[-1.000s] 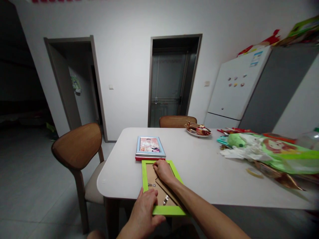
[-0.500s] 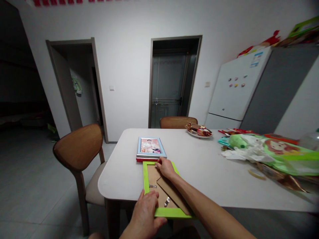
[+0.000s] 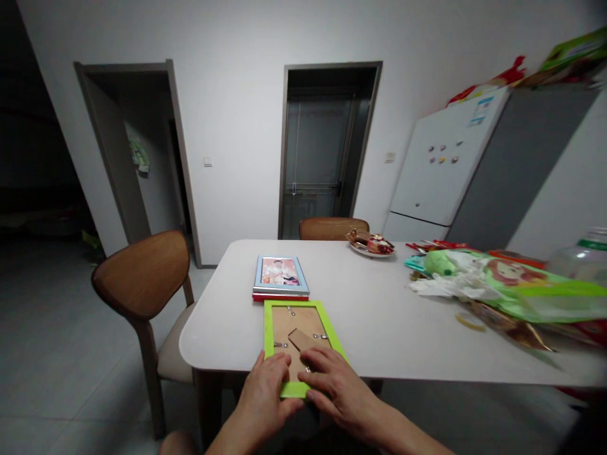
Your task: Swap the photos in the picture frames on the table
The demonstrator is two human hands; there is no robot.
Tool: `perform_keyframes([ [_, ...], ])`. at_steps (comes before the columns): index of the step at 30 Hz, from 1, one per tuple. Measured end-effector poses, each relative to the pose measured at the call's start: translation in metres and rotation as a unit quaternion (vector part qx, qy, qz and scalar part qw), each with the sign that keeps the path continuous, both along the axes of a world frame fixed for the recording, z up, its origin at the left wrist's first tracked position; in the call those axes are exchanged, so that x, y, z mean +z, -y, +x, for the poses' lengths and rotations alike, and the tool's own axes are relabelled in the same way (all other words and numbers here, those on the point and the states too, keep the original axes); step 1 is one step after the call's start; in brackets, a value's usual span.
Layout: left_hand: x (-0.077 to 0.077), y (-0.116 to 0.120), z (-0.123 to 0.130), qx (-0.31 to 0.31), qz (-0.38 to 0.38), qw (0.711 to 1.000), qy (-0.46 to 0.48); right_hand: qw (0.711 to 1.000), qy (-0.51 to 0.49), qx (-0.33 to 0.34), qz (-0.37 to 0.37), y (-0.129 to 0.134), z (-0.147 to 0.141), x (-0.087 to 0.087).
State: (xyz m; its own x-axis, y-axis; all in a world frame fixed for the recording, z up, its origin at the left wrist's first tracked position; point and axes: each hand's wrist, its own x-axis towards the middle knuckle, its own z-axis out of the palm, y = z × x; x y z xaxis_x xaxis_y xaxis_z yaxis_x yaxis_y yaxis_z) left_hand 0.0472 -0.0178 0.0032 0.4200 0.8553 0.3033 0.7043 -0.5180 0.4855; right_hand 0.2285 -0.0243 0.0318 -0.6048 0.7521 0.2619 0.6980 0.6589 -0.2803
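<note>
A lime-green picture frame (image 3: pixel 269 328) lies back side up at the near edge of the table, its lower end reaching past the edge. Its brown backing board (image 3: pixel 308 316) shows several small metal clips and a folding stand (image 3: pixel 300 341). My left hand (image 3: pixel 268 388) grips the lower left corner, thumb below the rim and fingers on top. My right hand (image 3: pixel 339 385) is closed at the lower right, its fingertips on the backing by the bottom clip (image 3: pixel 308 370) and its thumb at the bottom rim. Part of the stand is hidden under the right fingers.
Beyond the green frame, a light-blue photo frame (image 3: pixel 282 275) lies on a red one (image 3: pixel 279 297). A plate of food (image 3: pixel 372 243) stands at the back of the white table (image 3: pixel 379 316). Bags and wrappers (image 3: pixel 512 284) crowd the right side. A wooden chair (image 3: pixel 142 272) stands left.
My right hand has moved from the frame's far end down to its near end, uncovering the top and right clips. My left hand still holds the lower left corner.
</note>
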Motion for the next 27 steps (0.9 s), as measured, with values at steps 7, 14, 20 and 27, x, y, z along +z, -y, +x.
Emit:
perform_keyframes([
  [7,0.005,0.001,-0.001,-0.002,-0.008,0.999,-0.035,1.000,-0.020,0.000,-0.008,0.001,0.007,-0.003],
  [14,0.008,0.006,0.027,-0.017,-0.011,0.992,-0.125,0.935,-0.275,-0.215,-0.062,-0.018,0.036,-0.036],
  [20,0.021,0.015,0.034,-0.040,-0.015,0.998,-0.038,0.736,-0.579,-0.268,-0.225,-0.016,0.042,-0.036],
  [27,0.042,0.034,0.072,-0.054,-0.058,0.937,0.340,0.620,-0.686,-0.130,-0.359,0.000,-0.004,-0.026],
])
